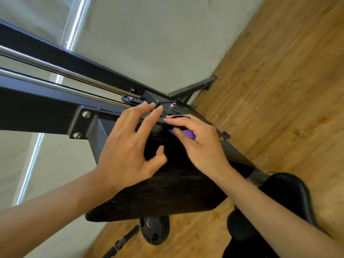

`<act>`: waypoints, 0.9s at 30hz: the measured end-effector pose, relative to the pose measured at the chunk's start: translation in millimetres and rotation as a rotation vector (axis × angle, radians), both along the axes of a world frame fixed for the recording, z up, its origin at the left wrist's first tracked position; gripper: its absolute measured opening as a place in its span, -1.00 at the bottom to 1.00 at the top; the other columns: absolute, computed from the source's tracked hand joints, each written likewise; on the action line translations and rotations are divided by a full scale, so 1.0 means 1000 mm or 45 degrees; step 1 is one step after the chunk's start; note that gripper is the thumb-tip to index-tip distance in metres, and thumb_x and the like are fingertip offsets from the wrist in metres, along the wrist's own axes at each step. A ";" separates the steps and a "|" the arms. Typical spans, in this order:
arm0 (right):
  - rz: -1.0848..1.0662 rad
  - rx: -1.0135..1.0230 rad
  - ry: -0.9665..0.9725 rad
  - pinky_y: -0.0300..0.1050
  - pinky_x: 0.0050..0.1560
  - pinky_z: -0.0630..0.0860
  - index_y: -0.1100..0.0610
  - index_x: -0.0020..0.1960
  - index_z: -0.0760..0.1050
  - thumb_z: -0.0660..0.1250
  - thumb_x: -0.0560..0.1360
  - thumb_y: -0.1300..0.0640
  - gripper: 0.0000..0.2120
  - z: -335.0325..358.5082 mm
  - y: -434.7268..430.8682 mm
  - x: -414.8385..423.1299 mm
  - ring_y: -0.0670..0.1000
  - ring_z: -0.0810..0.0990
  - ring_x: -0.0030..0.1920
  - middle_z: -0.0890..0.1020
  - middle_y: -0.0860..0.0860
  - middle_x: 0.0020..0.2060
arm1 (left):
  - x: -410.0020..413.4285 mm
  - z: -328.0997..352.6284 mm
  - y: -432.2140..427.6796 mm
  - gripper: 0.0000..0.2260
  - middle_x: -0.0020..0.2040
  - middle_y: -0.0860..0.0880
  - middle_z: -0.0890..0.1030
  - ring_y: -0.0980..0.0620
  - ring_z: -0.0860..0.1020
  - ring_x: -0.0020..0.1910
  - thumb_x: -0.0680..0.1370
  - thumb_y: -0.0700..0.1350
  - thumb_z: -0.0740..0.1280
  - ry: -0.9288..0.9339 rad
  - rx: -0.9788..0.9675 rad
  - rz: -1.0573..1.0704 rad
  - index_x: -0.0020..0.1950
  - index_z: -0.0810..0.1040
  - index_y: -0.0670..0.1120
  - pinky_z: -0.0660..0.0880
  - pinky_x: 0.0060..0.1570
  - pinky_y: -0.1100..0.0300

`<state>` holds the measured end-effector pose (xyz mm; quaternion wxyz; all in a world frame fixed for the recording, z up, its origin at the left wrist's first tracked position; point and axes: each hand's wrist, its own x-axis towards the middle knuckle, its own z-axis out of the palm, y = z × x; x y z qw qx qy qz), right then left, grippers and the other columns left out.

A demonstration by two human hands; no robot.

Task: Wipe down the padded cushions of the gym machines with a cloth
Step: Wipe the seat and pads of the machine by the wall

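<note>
Where the right hand (202, 146) curls, purple cloth (188, 134) lies beneath — against the cushion (167, 192).

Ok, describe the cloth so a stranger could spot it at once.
Start at the black gym machine by the wall and find its long black cushion. At the cushion's far end, the right hand grips the cloth. It is the only purple thing there.

The purple cloth (188, 135) is mostly hidden under the right hand (202, 146); the padded cushion (163, 192) covers the weight plate's (154, 231) top.
</note>
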<state>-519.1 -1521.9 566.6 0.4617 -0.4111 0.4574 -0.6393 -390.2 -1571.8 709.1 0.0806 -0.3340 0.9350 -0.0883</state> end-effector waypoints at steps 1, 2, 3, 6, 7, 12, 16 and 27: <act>-0.002 -0.037 -0.012 -0.23 0.38 0.43 0.05 0.40 0.53 0.33 0.62 0.28 -0.63 0.007 0.001 0.000 -0.21 0.51 0.35 0.60 -0.10 0.30 | 0.000 -0.001 0.000 -0.35 0.44 -0.25 0.46 -0.23 0.39 0.47 0.51 0.10 0.31 0.001 -0.011 0.006 0.52 0.42 -0.22 0.36 0.45 -0.17; 0.000 -0.037 -0.005 -0.21 0.41 0.41 0.04 0.45 0.47 0.32 0.63 0.26 -0.59 0.007 0.004 0.001 -0.21 0.47 0.39 0.57 -0.10 0.36 | 0.000 -0.001 0.001 -0.34 0.44 -0.25 0.47 -0.25 0.38 0.49 0.51 0.11 0.31 -0.005 -0.038 0.003 0.53 0.42 -0.21 0.29 0.50 -0.22; -0.011 -0.005 0.038 -0.18 0.43 0.41 0.03 0.47 0.45 0.31 0.65 0.25 -0.59 0.001 0.009 0.003 -0.22 0.45 0.41 0.54 -0.11 0.38 | 0.000 -0.002 0.000 -0.33 0.44 -0.25 0.47 -0.27 0.37 0.51 0.50 0.13 0.31 -0.020 -0.072 -0.003 0.54 0.42 -0.20 0.21 0.54 -0.24; 0.008 0.282 0.002 0.05 0.38 0.48 -0.11 0.36 0.54 0.24 0.69 0.12 -0.70 -0.026 0.028 0.007 -0.20 0.53 0.31 0.60 -0.19 0.26 | 0.001 -0.002 -0.001 -0.27 0.47 -0.26 0.45 -0.29 0.33 0.53 0.47 0.18 0.32 -0.044 -0.163 -0.011 0.57 0.38 -0.16 0.11 0.58 -0.26; 0.016 0.377 -0.051 0.11 0.35 0.50 -0.16 0.32 0.55 0.24 0.69 0.08 -0.73 -0.027 0.031 0.007 -0.19 0.56 0.27 0.62 -0.21 0.21 | 0.002 -0.002 -0.002 -0.25 0.48 -0.25 0.44 -0.29 0.32 0.54 0.46 0.19 0.32 -0.029 -0.178 -0.013 0.58 0.38 -0.15 0.11 0.58 -0.27; -0.078 0.206 -0.047 -0.06 0.32 0.52 -0.01 0.29 0.59 0.27 0.66 0.24 -0.71 0.039 0.003 0.014 -0.16 0.59 0.25 0.66 -0.17 0.18 | 0.011 0.004 -0.001 -0.33 0.47 -0.21 0.45 -0.25 0.35 0.53 0.47 0.14 0.34 0.262 -0.146 0.064 0.52 0.44 -0.15 0.15 0.57 -0.26; -0.058 -0.003 0.075 -0.05 0.27 0.54 0.11 0.28 0.59 0.28 0.65 0.31 -0.73 0.072 -0.010 0.013 -0.03 0.63 0.22 0.69 -0.07 0.14 | 0.041 0.021 0.014 -0.36 0.41 -0.12 0.51 -0.18 0.39 0.51 0.51 0.17 0.28 0.297 -0.109 0.204 0.53 0.43 -0.11 0.08 0.62 -0.19; 0.031 -0.360 1.107 -0.32 0.26 0.45 0.12 0.30 0.59 0.32 0.57 0.38 -0.65 0.116 -0.012 0.028 -0.19 0.54 0.24 0.59 -0.03 0.21 | 0.145 0.014 0.059 -0.47 0.49 -0.17 0.45 -0.16 0.41 0.46 0.58 0.13 0.23 0.327 -0.106 0.272 0.51 0.48 -0.05 0.32 0.45 -0.07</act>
